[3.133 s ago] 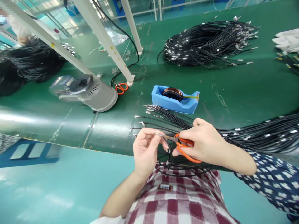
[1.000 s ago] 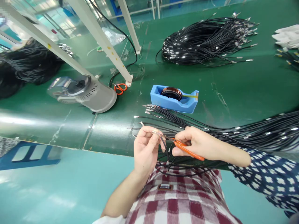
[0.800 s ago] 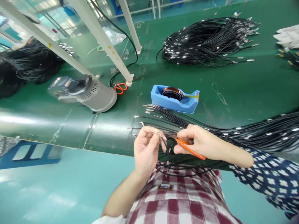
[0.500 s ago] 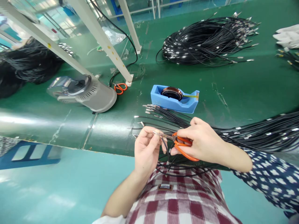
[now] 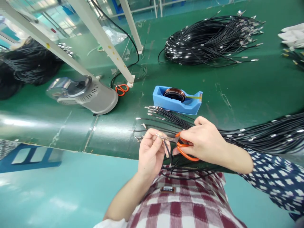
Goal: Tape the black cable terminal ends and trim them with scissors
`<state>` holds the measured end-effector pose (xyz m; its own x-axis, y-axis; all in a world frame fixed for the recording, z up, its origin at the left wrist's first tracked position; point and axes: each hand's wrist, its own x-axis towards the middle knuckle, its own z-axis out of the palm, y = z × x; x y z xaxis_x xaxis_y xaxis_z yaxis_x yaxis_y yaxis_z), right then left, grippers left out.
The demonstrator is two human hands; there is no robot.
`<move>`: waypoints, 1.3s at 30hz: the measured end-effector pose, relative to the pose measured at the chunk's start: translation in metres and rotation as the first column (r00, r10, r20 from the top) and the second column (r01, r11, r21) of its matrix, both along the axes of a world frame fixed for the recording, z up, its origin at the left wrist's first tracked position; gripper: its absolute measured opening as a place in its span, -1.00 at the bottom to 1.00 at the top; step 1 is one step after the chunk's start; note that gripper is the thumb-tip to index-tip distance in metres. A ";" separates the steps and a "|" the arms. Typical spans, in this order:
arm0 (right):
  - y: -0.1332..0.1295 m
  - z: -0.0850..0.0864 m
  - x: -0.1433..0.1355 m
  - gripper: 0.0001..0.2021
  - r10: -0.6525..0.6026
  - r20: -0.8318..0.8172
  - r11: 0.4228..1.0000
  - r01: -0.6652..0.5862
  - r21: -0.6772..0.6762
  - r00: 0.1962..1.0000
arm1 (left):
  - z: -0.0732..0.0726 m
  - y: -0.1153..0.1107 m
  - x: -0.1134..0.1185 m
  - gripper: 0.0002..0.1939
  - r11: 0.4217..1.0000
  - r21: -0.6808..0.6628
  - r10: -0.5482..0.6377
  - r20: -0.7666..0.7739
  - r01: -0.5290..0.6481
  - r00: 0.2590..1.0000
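Between thumb and fingers, my left hand (image 5: 152, 150) pinches the end of a black cable (image 5: 168, 152), which hangs down toward my apron. My right hand (image 5: 207, 137) grips orange-handled scissors (image 5: 188, 155), their blades pointing left at the cable end by my left fingertips. Whether the blades are fully closed on the cable is too small to tell. Beyond my hands lies a bundle of black cables (image 5: 175, 117) with pale tips at its left end, running off to the right edge. More black cable loops (image 5: 190, 178) rest against my checked apron (image 5: 175, 202).
A blue tape dispenser (image 5: 178, 103) stands behind the cables. Further back lies a coiled cable bundle (image 5: 201, 44). To the left are a grey machine (image 5: 99, 96), a second orange-handled pair of scissors (image 5: 122, 90) and white metal posts (image 5: 114, 53). A white glove (image 5: 293, 35) lies far right.
My right hand and the scissors have tilted slightly, with the handles drawn a little closer together and up. My left hand has moved slightly right, still pinching the cable.
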<state>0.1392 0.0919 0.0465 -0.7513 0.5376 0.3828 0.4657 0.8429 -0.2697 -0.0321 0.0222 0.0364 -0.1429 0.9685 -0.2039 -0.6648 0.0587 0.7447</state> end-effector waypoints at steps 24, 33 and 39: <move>0.000 0.010 -0.008 -0.61 -0.258 -0.296 0.402 -0.176 -0.899 0.920 | -0.004 0.004 -0.004 -0.93 0.994 0.108 0.054 -0.244 -0.029 0.968; -0.014 0.006 -0.024 -0.63 -0.440 -0.366 0.025 -0.396 -0.918 0.820 | 0.001 0.007 -0.014 -0.90 0.988 0.037 -0.139 -0.175 0.148 0.975; -0.010 0.012 -0.020 -0.68 -0.376 -0.340 -0.071 -0.392 -0.917 0.862 | 0.001 0.008 -0.017 -0.79 0.958 0.037 -0.276 -0.144 0.284 0.950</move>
<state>0.1191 0.0815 0.0588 -0.7361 0.5977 -0.3177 -0.0157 -0.4843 -0.8747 -0.0490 0.0299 0.0378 0.1131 0.9830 -0.1448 -0.5203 0.1828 0.8342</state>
